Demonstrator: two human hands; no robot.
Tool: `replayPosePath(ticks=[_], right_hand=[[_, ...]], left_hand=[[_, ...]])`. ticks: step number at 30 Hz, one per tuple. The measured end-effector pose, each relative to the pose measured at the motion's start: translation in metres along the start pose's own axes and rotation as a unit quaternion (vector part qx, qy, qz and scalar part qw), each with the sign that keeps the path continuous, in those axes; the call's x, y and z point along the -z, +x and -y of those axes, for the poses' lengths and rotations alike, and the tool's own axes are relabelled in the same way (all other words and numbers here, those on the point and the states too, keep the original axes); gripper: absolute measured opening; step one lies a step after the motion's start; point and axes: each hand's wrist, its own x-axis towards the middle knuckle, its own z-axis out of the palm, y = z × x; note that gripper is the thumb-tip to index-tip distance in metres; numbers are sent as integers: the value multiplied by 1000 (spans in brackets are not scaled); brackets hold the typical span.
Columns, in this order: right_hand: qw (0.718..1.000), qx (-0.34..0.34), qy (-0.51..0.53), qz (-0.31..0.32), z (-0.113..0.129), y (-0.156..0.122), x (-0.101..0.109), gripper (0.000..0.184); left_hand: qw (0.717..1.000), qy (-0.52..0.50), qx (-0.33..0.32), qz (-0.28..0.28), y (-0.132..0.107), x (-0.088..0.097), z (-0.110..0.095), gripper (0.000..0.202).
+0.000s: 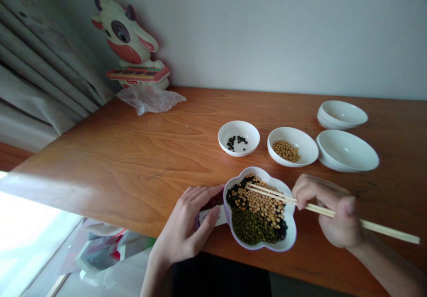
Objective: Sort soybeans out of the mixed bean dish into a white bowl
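chopsticks (pixel 383 228) of pale wood sit clamped in the right hand (pixel 328 210), their long ends sticking out to the right of the fingers and their tips reaching over the flower-shaped bowl (pixel 289 226). whether the tips have a bean between them is too small to tell. the left hand (pixel 187 226) is closed around the bowl's flat white tab handle (pixel 211 216), steadying the bowl at the near edge of the table (pixel 116 154).

inside the bowl, soybeans (pixel 256 203) fill the middle and far side, mung beans (pixel 250 228) lie in a dark green patch toward the near side, and black beans (pixel 238 190) sit along the left and lower right edges, partly mixed in with the soybeans.

just beyond the bowl are two white dishes, well apart from the hands. the smaller dish (pixel 239 128) holds a few black beans (pixel 236 142), and the one to its right (pixel 305 143) holds a small heap of soybeans (pixel 286 151). further right stand a wide white bowl (pixel 347 150) and a stack of white bowls (pixel 342 114), with nothing visible inside them.

at the far corner of the table, a crumpled clear plastic bag (pixel 148 99) lies in front of a cow figurine (pixel 128 34), which stands against the wall (pixel 267 30) beside a grey curtain (pixel 40 57).
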Motion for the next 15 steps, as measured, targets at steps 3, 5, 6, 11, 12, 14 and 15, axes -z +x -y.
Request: replayPosePath(ticks=[3,5,6,11,12,14,15], right_hand=[[1000,9,7,-8,-3,-3,0,74],[1000,14,12,-12,-3,-3,0,74],[1000,17,14,-14,-3,-3,0,74],[999,32,22,-18,2,1,2,73],[999,35,24,-19,3,2,2,73],[999,37,27,-21,4,3,3,73],[999,37,31,-23,4,3,4,73]], left_hand=[[1000,2,0,-2,-1,0,0,49],[1000,0,0,-1,-1,0,0,49],[1000,-2,0,-1,-1,0,0,49],[1000,-6,0,1,0,0,0,49],[1000,-6,1,1,0,0,1,49],[1000,-5,2,1,1,0,1,49],[1000,-5,1,1,1,0,1,49]])
